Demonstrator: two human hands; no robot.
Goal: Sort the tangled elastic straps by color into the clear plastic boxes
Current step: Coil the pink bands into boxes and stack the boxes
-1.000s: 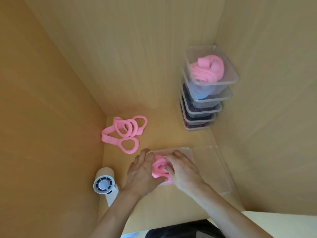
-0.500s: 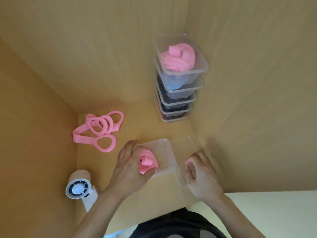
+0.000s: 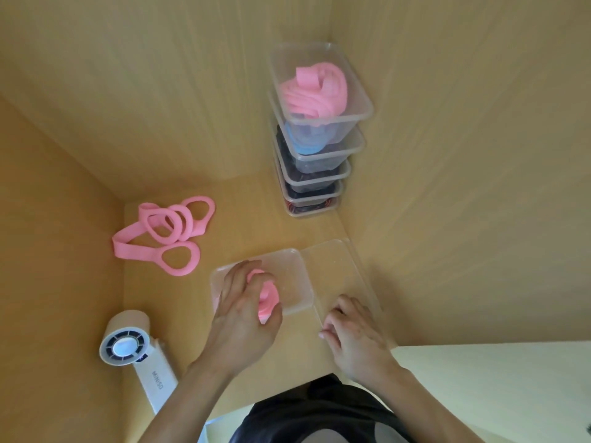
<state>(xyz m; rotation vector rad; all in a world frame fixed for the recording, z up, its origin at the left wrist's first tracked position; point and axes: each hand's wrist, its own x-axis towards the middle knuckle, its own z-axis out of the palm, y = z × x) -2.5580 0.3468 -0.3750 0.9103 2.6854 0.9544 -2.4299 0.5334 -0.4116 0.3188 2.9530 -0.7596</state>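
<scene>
A low clear box (image 3: 295, 276) lies on the wooden shelf floor in front of me. My left hand (image 3: 244, 311) holds a rolled pink strap (image 3: 268, 297) down inside it, fingers curled over the roll. A clear lid (image 3: 339, 270) lies flat beside the box on the right. My right hand (image 3: 355, 335) is at the lid's near edge with its fingers curled on it. Several loose pink straps (image 3: 166, 235) lie tangled at the back left. A stack of clear boxes (image 3: 361, 113) stands at the back right; the top one holds coiled pink straps (image 3: 315, 91).
Lower boxes in the stack hold blue straps (image 3: 307, 147) and dark ones. A white handheld fan (image 3: 124, 345) lies at the near left. Wooden walls close in the left, back and right sides. The shelf's front edge is just under my wrists.
My right hand has let go of the pink roll and moved right to the lid. My left hand stays on the roll in the box.
</scene>
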